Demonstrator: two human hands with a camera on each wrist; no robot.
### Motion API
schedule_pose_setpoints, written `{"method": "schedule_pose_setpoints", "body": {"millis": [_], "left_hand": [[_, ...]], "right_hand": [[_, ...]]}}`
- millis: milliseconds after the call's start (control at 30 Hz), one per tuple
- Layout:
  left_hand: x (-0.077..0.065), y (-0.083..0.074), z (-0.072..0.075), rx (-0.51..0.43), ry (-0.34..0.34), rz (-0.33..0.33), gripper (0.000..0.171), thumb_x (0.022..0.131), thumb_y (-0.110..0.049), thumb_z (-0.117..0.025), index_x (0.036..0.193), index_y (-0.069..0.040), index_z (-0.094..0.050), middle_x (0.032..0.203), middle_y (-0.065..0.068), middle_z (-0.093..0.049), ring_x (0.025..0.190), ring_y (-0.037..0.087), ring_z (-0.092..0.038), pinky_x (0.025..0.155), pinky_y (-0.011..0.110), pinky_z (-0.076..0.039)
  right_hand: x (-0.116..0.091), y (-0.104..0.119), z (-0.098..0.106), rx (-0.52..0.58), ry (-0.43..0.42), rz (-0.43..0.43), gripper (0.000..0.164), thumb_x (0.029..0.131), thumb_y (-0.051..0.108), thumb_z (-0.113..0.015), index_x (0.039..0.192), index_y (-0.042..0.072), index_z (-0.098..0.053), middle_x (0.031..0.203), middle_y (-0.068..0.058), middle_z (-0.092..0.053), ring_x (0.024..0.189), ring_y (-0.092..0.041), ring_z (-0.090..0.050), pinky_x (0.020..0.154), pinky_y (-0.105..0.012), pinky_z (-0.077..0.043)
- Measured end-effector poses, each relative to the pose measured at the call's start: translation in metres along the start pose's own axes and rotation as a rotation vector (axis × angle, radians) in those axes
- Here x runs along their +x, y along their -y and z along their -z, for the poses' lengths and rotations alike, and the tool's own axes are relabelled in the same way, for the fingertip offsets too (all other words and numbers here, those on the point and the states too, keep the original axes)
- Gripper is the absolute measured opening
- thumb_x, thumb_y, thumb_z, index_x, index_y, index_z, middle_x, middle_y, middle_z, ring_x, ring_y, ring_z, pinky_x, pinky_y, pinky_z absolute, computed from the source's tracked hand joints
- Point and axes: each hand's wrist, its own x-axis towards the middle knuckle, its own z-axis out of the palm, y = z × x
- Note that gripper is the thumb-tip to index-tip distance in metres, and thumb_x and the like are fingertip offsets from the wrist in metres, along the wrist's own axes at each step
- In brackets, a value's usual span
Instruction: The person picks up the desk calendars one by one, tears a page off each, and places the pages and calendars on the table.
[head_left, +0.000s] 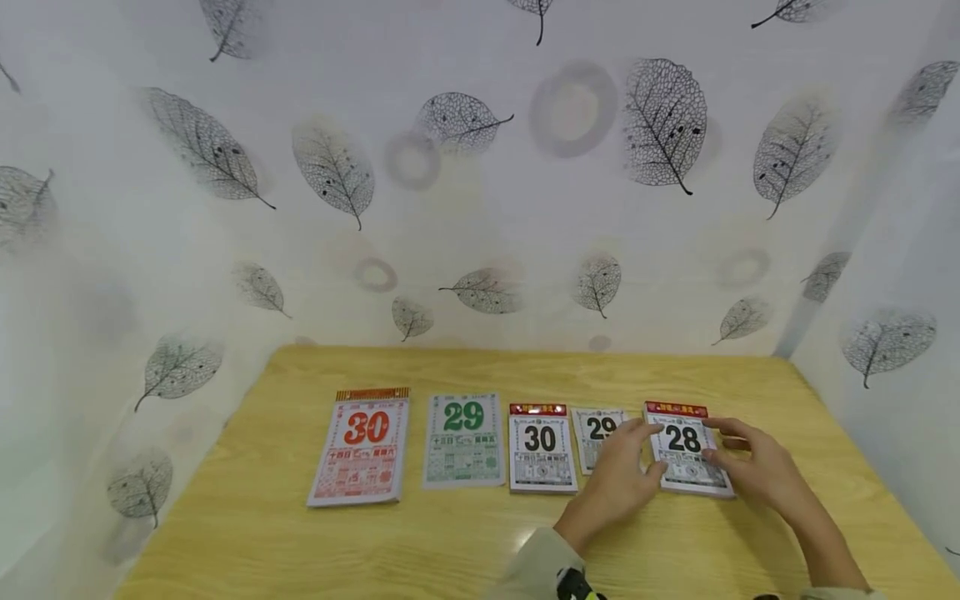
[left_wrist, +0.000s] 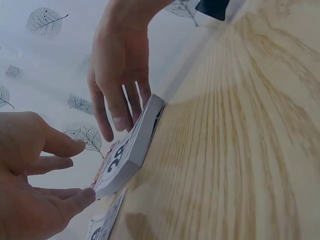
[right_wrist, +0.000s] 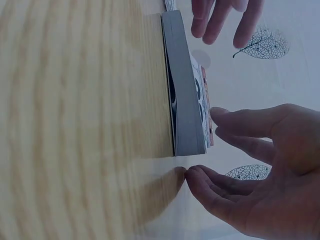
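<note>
A thick tear-off calendar pad with a red header and a black 28 [head_left: 683, 454] lies at the right end of a row on the table. My left hand [head_left: 619, 477] is at its left side, with a fingertip at the pad's edge in the left wrist view. On the other side is my right hand [head_left: 761, 468], fingers loosely bent around the pad's right edge. In the right wrist view the right thumb [right_wrist: 245, 121] is by the printed face, while the other fingers reach down beside the block. Partly behind my left hand lies a thin sheet with a black 29 [head_left: 592, 442].
Farther left lie a red-headed pad with a black 30 [head_left: 542, 462], a sheet with a green 29 [head_left: 463, 446] and a larger pad with a red 30 [head_left: 358, 450]. The wooden table [head_left: 420, 550] meets a leaf-patterned backdrop [head_left: 480, 225] behind and at the sides.
</note>
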Motion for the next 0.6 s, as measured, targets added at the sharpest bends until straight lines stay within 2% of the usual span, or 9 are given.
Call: {"method": "schedule_pose_setpoints", "body": {"millis": [200,333,467,600], "left_hand": [[0.011,-0.002,-0.013,0.019,-0.018,0.066,0.051,0.091,-0.016,-0.077,0.140,-0.015,-0.064,0.147,0.009,-0.055,0.137,0.021,-0.050,0.111,0.036,-0.044],[0.015,-0.003,-0.020,0.031,0.004,0.095,0.052,0.089,-0.012,-0.077,0.139,-0.016,-0.064,0.146,0.008,-0.056,0.135,0.020,-0.052,0.112,0.033,-0.043],[0.016,-0.006,-0.026,0.033,0.001,0.107,0.060,0.080,0.000,-0.077,0.137,-0.017,-0.067,0.145,0.008,-0.057,0.133,0.021,-0.053,0.113,0.031,-0.041],[0.015,-0.009,-0.030,0.056,-0.030,0.113,0.070,0.069,0.009,-0.076,0.134,-0.016,-0.069,0.146,0.007,-0.056,0.133,0.022,-0.052,0.114,0.031,-0.040]], "right_hand": [[-0.002,-0.005,0.004,0.070,0.034,-0.017,0.055,0.092,0.016,-0.078,0.136,-0.008,-0.057,0.124,-0.039,-0.058,0.111,-0.056,-0.062,0.089,-0.064,-0.053],[-0.002,-0.004,0.003,0.109,0.045,-0.022,0.055,0.091,0.013,-0.079,0.136,-0.010,-0.057,0.120,-0.036,-0.062,0.107,-0.051,-0.065,0.084,-0.050,-0.058],[0.000,-0.001,0.001,0.133,0.068,-0.034,0.053,0.090,0.006,-0.077,0.135,-0.011,-0.056,0.118,-0.036,-0.063,0.104,-0.047,-0.066,0.075,-0.032,-0.056],[0.001,0.001,0.001,0.175,0.106,-0.060,0.055,0.090,-0.002,-0.072,0.139,-0.013,-0.051,0.121,-0.039,-0.059,0.108,-0.049,-0.064,0.072,-0.027,-0.056]]}}
